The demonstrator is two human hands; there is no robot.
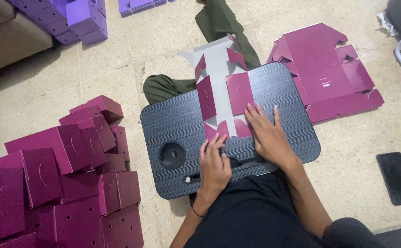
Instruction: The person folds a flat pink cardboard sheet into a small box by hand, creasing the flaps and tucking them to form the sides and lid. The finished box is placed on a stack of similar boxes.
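While both hands press flat, a half-folded magenta-and-grey cardboard box blank [223, 98] lies on the dark ridged lap bench [283, 92].
Left fingers [214, 143] and right fingers [261, 117] spread on its near flaps — light, stiff card, likely best gripped at creases; folded magenta boxes [72, 151] piled left.

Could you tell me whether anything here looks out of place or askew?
Mostly tidy. The folded boxes lie in a loose, tumbled heap on the floor at left, not stacked. A phone lies on the floor at right. Both hands, left hand and right hand, press the carton blank flat.
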